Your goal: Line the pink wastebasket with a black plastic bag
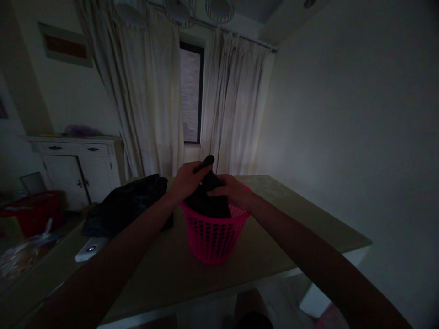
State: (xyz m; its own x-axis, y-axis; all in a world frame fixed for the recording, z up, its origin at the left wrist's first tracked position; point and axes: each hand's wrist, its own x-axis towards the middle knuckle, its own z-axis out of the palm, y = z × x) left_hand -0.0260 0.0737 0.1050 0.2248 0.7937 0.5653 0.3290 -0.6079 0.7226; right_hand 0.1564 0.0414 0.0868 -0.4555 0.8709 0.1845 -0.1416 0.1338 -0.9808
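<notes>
A pink plastic basket (214, 237) with slotted walls stands on the table in front of me. Black cloth (209, 205) lies inside it and rises above the rim between my hands. My left hand (188, 179) is closed on a bunched end of this cloth, which sticks up past the thumb. Over the basket's right side, my right hand (233, 189) grips the same cloth lower down. Its exact kind does not show in the dim light. Left of the basket, partly behind my left forearm, lies a heap of dark, shiny material (126, 203).
The table (274, 237) has a pale greenish cover. A white device with a lit display (91, 249) lies near its left edge. Behind are a white cabinet (99, 160), curtains (151, 91) and a window (190, 91). A red container (41, 212) sits on the floor at left.
</notes>
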